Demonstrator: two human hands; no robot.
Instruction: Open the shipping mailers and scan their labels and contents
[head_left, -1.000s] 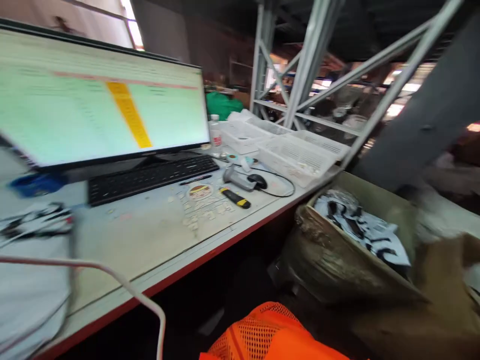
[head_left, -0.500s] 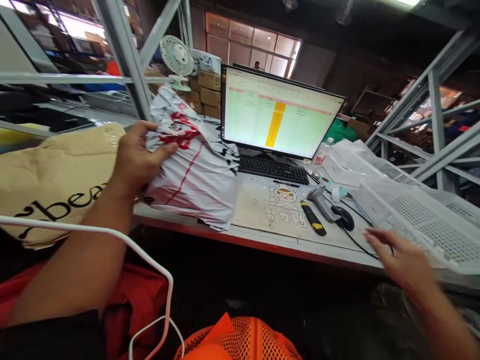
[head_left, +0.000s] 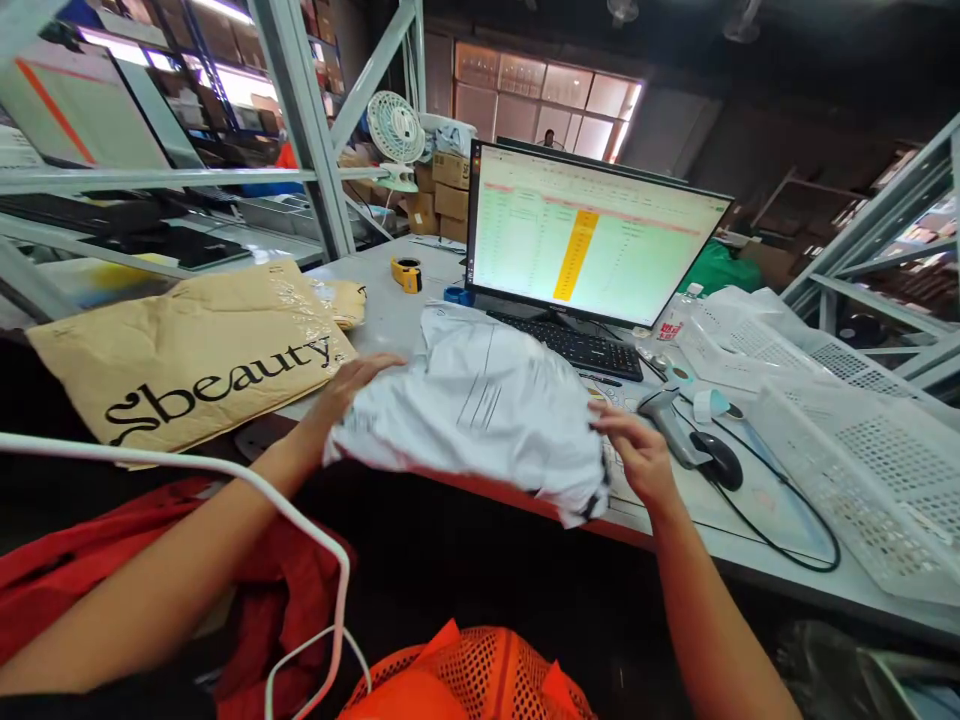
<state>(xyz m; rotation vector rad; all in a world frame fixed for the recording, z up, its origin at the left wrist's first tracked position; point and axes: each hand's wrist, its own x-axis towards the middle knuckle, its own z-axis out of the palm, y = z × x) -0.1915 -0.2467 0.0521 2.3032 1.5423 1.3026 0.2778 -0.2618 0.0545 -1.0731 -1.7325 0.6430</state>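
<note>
A white plastic mailing bag [head_left: 480, 410], creased and printed with faint dark lines, lies face up between my hands, tilted at the desk's front edge. My left hand [head_left: 356, 385] grips its left edge, with the fingers partly hidden by the plastic. At the right edge is my right hand [head_left: 637, 450], fingers stretched out and touching or nearly touching the bag. The bag's lower right corner hangs over the desk edge. Left of my left hand lies a tan mailing bag [head_left: 217, 350] with "Sbeauty" lettering.
A monitor [head_left: 592, 235] and keyboard [head_left: 592, 345] stand behind the bag. A barcode scanner [head_left: 667, 425], a mouse [head_left: 716, 460] and a looping cable are on the right, beside white perforated baskets [head_left: 862, 480]. A yellow tape measure [head_left: 407, 275] sits behind left. A white cord [head_left: 300, 515] crosses in front.
The white bag has been turned from upright to lying flatter, its red-printed side now out of sight. My right hand has moved left from beside the mouse to the bag's right edge.
</note>
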